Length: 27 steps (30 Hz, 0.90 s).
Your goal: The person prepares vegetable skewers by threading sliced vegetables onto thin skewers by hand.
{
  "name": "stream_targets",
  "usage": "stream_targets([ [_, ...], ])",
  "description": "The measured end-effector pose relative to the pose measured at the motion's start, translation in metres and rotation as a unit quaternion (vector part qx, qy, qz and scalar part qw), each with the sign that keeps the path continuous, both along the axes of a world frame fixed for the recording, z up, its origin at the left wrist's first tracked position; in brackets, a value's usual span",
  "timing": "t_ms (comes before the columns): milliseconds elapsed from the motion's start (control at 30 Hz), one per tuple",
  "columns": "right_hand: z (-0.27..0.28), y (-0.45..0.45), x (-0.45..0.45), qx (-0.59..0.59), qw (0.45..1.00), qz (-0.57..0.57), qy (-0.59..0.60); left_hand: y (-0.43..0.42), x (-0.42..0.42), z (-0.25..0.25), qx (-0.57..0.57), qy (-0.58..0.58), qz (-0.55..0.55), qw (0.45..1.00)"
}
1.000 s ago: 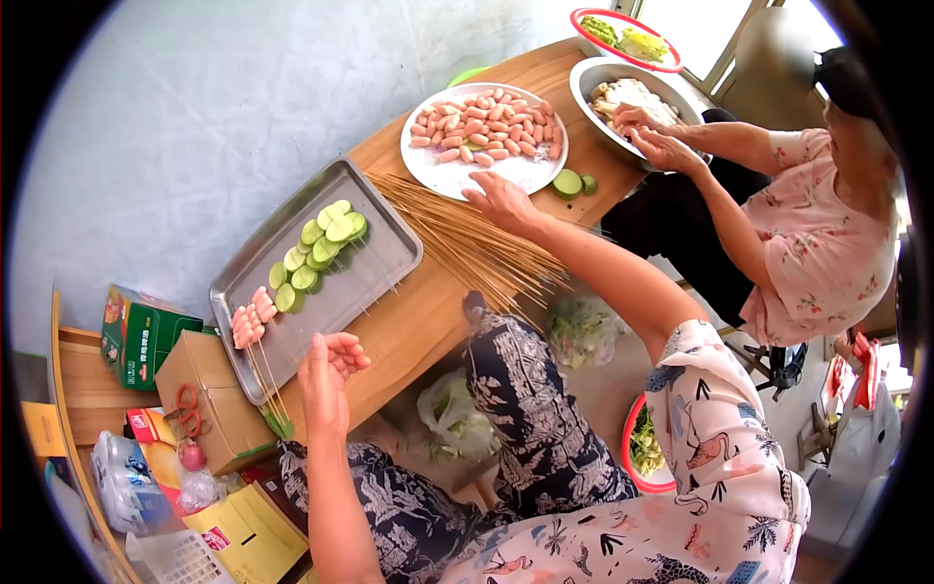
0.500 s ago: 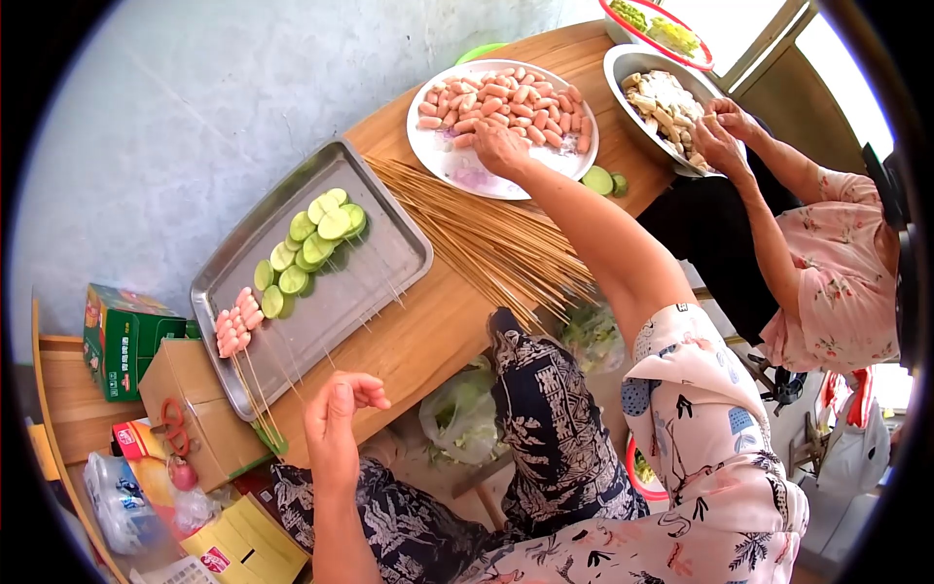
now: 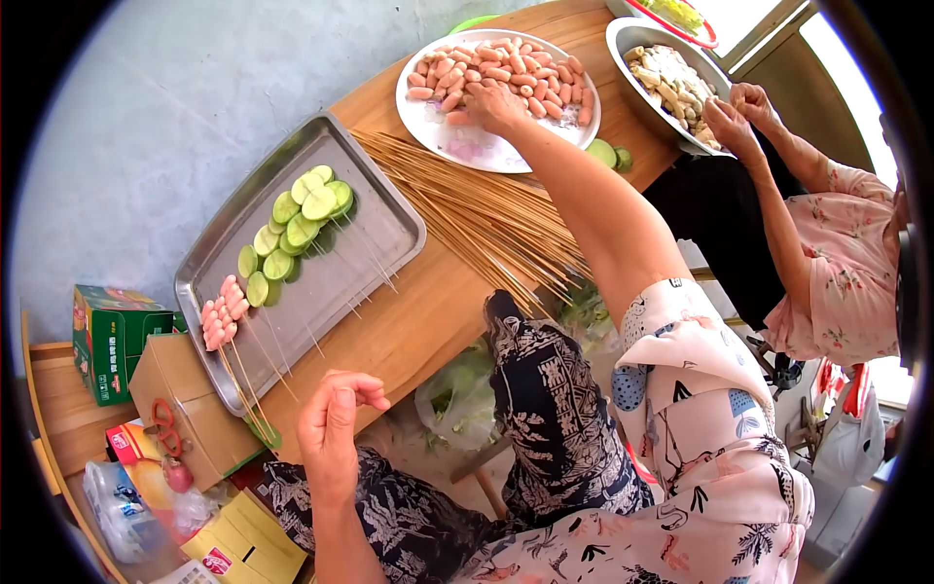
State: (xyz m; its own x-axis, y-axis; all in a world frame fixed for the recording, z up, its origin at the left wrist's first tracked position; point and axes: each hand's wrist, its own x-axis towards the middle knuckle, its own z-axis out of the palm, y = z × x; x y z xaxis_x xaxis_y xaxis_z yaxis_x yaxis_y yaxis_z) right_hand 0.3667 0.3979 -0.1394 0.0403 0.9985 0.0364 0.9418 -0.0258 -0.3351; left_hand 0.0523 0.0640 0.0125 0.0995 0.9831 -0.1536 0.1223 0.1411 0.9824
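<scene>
My right hand (image 3: 496,107) reaches onto the white plate (image 3: 438,133) and touches the small pink sausages (image 3: 530,68); its fingertips are hidden among them. Over the table's front edge, my left hand (image 3: 336,419) is held with curled fingers, and whether anything is between them is hard to see. The metal tray (image 3: 375,229) holds skewered green slices (image 3: 302,219) and, at its lower left end, skewered sausages (image 3: 224,311). Loose bamboo skewers (image 3: 477,214) lie fanned between tray and plate.
At the right, a co-worker's hands (image 3: 735,122) are beside a metal bowl (image 3: 623,34) of pale pieces. Green rounds (image 3: 603,153) lie near the plate. A cardboard box (image 3: 195,414), red scissors (image 3: 165,428) and a green box (image 3: 117,341) stand at the left.
My right hand has moved from the plate's near edge in among the sausages. My left hand has shifted lower in view. The co-worker's hands have moved away from the food in the bowl.
</scene>
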Motion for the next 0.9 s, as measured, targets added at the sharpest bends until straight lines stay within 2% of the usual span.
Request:
stream_targets([
  [100,0.003,-0.01,-0.002,0.008,1.0,0.017,-0.021,0.001,-0.001,0.0,0.003,-0.019,-0.012,1.0],
  [133,-0.015,-0.005,0.002,0.07,0.996,0.054,-0.006,0.002,-0.002,-0.001,0.005,-0.015,-0.018,1.0],
  [267,0.001,-0.03,-0.012,0.062,0.996,0.066,-0.012,-0.001,-0.001,0.0,0.002,-0.007,-0.021,1.0],
  [300,-0.001,-0.031,-0.016,0.095,0.992,0.075,-0.027,-0.002,-0.001,0.0,0.005,-0.008,-0.02,1.0],
  [400,0.0,-0.041,-0.021,0.062,0.993,0.075,-0.063,-0.001,0.002,-0.001,0.017,0.001,-0.018,1.0],
  [533,0.013,-0.061,-0.024,0.038,0.995,0.077,-0.042,-0.002,0.004,-0.004,0.014,0.004,-0.011,1.0],
  [633,0.01,-0.067,-0.017,0.021,0.985,0.152,-0.081,-0.004,0.004,-0.006,0.013,0.014,-0.006,1.0],
  [733,-0.01,-0.051,0.001,0.014,0.99,0.13,0.05,-0.005,0.004,-0.006,0.029,0.004,-0.019,0.999],
  [767,-0.009,-0.049,0.006,0.028,0.992,0.12,0.01,-0.005,0.003,-0.006,0.026,0.005,-0.016,1.0],
  [833,-0.01,-0.05,0.015,0.02,0.989,0.139,0.036,-0.006,0.003,-0.006,0.031,0.0,-0.018,0.999],
  [900,-0.004,-0.059,0.01,0.022,0.988,0.153,0.013,-0.004,0.002,-0.007,0.031,0.002,-0.017,0.999],
])
